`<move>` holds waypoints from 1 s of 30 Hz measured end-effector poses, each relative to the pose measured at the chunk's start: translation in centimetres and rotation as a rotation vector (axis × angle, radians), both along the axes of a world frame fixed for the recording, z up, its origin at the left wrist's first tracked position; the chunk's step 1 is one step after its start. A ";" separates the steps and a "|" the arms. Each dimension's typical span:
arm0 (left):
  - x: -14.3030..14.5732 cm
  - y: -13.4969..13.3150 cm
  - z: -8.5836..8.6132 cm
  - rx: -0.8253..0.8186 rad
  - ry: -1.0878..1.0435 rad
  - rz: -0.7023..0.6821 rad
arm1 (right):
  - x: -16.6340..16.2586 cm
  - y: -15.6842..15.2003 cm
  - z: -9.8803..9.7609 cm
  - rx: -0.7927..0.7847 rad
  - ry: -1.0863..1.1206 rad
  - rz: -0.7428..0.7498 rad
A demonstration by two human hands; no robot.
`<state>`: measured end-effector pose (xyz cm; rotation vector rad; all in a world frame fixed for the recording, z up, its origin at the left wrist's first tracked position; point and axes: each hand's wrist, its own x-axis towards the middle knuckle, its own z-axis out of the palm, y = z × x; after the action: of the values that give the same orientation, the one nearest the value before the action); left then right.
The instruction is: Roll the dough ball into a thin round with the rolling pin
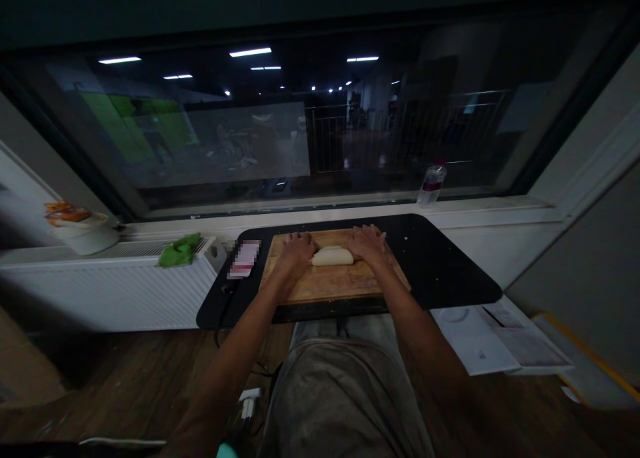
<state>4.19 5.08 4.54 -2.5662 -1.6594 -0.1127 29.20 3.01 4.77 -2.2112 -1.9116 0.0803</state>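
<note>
A pale roll of dough lies crosswise on a wooden board. At its left end, my left hand rests palm down, its fingers stretched forward and apart. My right hand lies at the opposite end of the roll, also palm down with its fingers extended toward the window. Both hands touch or nearly touch the dough's ends; what is under the palms is hidden.
The board sits on a black tabletop. A phone-like item with a blurred screen lies left. A green cloth and a white bowl rest on the radiator. A water bottle stands on the windowsill.
</note>
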 end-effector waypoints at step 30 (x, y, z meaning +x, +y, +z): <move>1.6 -0.7 3.3 0.155 -0.228 0.205 | -1.6 -1.8 3.9 0.202 0.037 -0.037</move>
<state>5.76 4.36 7.85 -2.3274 -1.8951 -0.5150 27.62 1.21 8.72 -2.0954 -1.7740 -0.0736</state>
